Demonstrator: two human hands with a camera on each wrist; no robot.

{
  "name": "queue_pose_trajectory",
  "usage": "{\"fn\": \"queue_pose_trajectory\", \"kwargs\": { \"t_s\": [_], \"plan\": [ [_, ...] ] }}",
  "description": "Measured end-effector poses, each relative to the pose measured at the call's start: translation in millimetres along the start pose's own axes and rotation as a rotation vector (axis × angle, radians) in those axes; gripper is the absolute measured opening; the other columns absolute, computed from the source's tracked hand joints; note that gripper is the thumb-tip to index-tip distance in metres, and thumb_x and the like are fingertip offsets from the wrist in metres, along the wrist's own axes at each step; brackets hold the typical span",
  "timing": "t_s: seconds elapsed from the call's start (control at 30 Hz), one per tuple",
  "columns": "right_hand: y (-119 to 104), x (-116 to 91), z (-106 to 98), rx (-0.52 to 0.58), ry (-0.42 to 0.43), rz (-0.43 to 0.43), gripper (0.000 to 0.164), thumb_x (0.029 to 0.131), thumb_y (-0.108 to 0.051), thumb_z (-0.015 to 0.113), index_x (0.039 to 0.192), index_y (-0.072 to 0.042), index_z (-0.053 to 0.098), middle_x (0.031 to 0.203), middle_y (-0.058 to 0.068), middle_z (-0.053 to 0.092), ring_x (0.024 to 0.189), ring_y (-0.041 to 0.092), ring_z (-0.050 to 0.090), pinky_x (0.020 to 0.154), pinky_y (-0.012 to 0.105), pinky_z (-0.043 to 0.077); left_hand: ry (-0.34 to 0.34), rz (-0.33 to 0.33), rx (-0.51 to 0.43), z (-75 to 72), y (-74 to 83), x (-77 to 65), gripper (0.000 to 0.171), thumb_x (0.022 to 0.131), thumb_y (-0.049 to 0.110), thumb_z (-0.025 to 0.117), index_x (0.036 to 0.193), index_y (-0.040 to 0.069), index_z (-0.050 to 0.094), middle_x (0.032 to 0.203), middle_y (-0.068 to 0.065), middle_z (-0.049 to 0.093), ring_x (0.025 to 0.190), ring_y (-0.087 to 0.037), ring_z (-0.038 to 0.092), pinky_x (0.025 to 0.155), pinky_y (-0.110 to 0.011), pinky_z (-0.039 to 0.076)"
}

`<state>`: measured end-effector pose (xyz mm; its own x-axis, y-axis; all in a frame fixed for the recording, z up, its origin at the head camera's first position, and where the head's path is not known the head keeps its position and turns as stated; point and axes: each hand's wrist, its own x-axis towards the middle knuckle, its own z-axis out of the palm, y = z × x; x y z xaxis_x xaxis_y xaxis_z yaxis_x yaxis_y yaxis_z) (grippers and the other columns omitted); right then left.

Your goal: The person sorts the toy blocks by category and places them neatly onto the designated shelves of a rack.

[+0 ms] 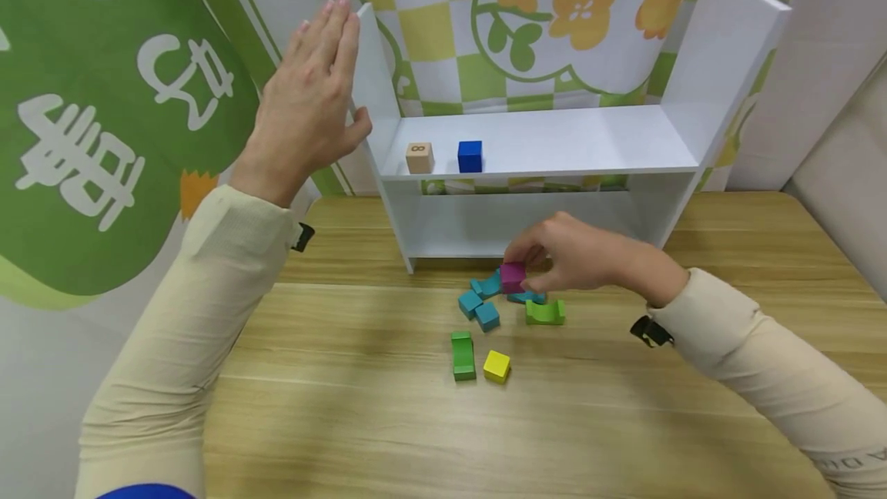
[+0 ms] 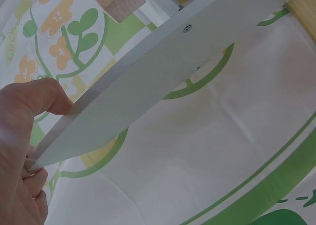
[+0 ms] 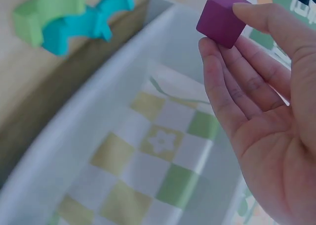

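My right hand [image 1: 578,252] pinches a purple cube [image 1: 513,277] between thumb and fingers, just in front of the white shelf's lower opening. In the right wrist view the same purple cube [image 3: 223,17] sits at the fingertips. My left hand [image 1: 308,91] holds the upright left side panel of the white shelf [image 1: 377,83]; in the left wrist view the panel [image 2: 123,96] lies between thumb and fingers. Below the right hand are teal cubes [image 1: 487,316], teal curved blocks [image 1: 487,285] and a light green curved block [image 1: 545,313].
On the shelf's upper board stand a wooden cube marked 8 [image 1: 419,159] and a blue cube [image 1: 470,156]. Nearer on the wooden table [image 1: 333,406] lie a green curved block [image 1: 463,356] and a yellow cube [image 1: 497,366]. A patterned cloth [image 1: 430,29] hangs behind.
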<state>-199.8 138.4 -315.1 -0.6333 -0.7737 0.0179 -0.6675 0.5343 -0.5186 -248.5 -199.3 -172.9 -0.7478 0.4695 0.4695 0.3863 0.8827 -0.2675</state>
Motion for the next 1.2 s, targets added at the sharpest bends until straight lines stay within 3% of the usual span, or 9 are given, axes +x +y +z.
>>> {"fn": "queue_pose_trajectory", "kwargs": {
  "t_s": [0.6, 1.2],
  "plan": [
    [-27, 13, -85, -0.146, 0.095, 0.108, 0.029, 0.092, -0.014, 0.079, 0.121, -0.012, 0.078, 0.113, 0.001, 0.081, 0.105, 0.017, 0.077, 0.099, 0.041, 0.064, 0.009, 0.0, -0.009, -0.5, -1.3, -1.3, 0.094, 0.097, 0.023, 0.065, 0.167, -0.004, 0.008, 0.178, -0.019, 0.004, 0.167, -0.035, 0.009, 0.139, -0.045, 0.005],
    [-16, 32, -124, -0.147, 0.136, 0.216, 0.037, 0.096, -0.019, 0.076, 0.13, -0.007, 0.073, 0.122, 0.011, 0.079, 0.114, 0.026, 0.075, 0.105, 0.046, 0.061, -0.017, 0.004, 0.002, -0.5, -1.7, 0.0, 0.094, 0.098, 0.025, 0.063, 0.167, -0.004, 0.006, 0.178, -0.02, 0.002, 0.167, -0.036, 0.007, 0.138, -0.045, 0.003]
  ]
}}
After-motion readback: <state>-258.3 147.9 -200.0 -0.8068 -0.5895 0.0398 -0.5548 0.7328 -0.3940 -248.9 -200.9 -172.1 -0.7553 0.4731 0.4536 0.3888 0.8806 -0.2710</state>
